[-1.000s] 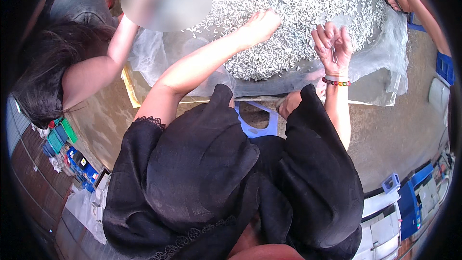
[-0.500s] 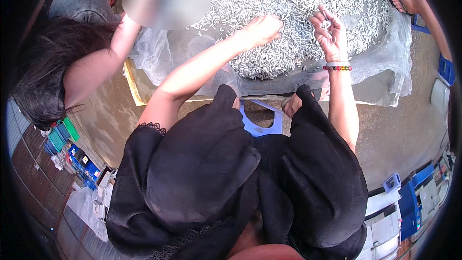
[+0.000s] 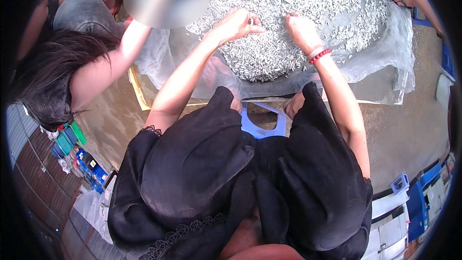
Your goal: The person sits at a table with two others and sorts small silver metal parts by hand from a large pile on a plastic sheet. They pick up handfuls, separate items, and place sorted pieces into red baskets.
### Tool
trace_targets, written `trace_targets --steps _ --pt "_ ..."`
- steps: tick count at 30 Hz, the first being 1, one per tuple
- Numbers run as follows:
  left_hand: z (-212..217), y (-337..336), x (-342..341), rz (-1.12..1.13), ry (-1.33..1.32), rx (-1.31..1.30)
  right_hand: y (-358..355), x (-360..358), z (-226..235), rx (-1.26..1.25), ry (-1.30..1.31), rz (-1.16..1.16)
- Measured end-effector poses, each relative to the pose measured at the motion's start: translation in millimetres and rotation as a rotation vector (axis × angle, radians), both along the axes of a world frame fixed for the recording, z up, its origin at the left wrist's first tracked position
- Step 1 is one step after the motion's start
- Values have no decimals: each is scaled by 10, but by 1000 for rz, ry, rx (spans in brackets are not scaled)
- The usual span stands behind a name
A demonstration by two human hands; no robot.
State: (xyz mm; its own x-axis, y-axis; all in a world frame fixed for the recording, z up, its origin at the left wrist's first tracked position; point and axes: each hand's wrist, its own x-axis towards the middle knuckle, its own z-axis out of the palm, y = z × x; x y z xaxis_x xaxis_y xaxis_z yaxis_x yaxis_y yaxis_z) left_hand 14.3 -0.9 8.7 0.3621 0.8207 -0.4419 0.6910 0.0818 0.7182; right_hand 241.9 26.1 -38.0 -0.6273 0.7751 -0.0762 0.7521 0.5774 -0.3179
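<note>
A broad heap of small silvery fish [image 3: 288, 14] filled the upper middle of the view, spread thickly on a sheet of clear plastic [image 3: 375, 62] that lay wrinkled over a low surface and hung past its near edge. The fish were thin, pale and all much alike, packed so closely that single ones could only be told apart at the thinner near rim of the heap, where the plastic showed through. The far side of the heap was cut off by the top of the picture. The person's black clothing [image 3: 202, 173] took up most of the lower half and hid the legs, and a light blue stool [image 3: 255, 127] showed only in part between the knees. The left hand [image 3: 236, 24] rested on the near part of the heap with its fingers curled and their tips drawn together on the fish; whether anything was pinched between them could not be told. The right hand [image 3: 301, 31], with a red bead bracelet [image 3: 320, 55] at the wrist, lay knuckles up on the heap just beside it, fingers bent down into the fish, their tips hidden. Another person [image 3: 72, 72] sat at the left, their hand hidden behind a blur.
</note>
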Motion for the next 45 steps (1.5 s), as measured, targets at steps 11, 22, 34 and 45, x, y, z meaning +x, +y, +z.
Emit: trace_targets --steps 11,22,34,45 --pt "-687 -421 190 -232 196 446 -187 397 207 -681 572 -592" --pt "-325 -236 232 -237 278 308 -164 497 232 -813 755 -790" --pt "439 74 224 117 -420 -396 -141 484 373 -1379 1620 -586" --pt "705 -55 865 -326 -86 692 -511 160 196 -1573 1913 -1007"
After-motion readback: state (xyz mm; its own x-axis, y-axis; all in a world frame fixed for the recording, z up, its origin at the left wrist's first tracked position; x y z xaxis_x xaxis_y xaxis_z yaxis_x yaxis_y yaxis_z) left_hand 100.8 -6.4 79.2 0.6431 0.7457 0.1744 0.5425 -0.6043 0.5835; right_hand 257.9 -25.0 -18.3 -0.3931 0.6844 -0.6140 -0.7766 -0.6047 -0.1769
